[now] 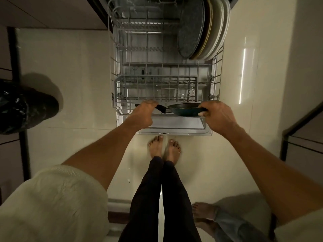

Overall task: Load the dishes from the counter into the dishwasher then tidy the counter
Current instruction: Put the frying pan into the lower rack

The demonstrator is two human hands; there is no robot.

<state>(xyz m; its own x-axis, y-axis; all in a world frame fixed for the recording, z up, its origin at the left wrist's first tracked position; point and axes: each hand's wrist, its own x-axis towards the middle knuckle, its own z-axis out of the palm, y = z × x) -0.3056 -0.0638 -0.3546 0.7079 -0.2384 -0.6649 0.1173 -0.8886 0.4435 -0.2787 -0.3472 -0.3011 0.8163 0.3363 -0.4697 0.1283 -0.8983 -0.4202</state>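
A dark frying pan (185, 110) with a black handle is held level over the front edge of the pulled-out lower dishwasher rack (113, 70). My left hand (142, 113) is closed around the pan's handle. My right hand (215, 116) grips the pan's rim on the far right side. Several plates (206, 30), one grey speckled and the others pale, stand upright at the rack's back right. The rest of the rack looks bare.
The open dishwasher door (174, 124) lies flat just in front of my bare feet (164, 147). A black bin bag (22, 109) sits on the floor at left. Another person's foot (204, 211) is at lower right. A dark shelf frame (300, 137) stands at right.
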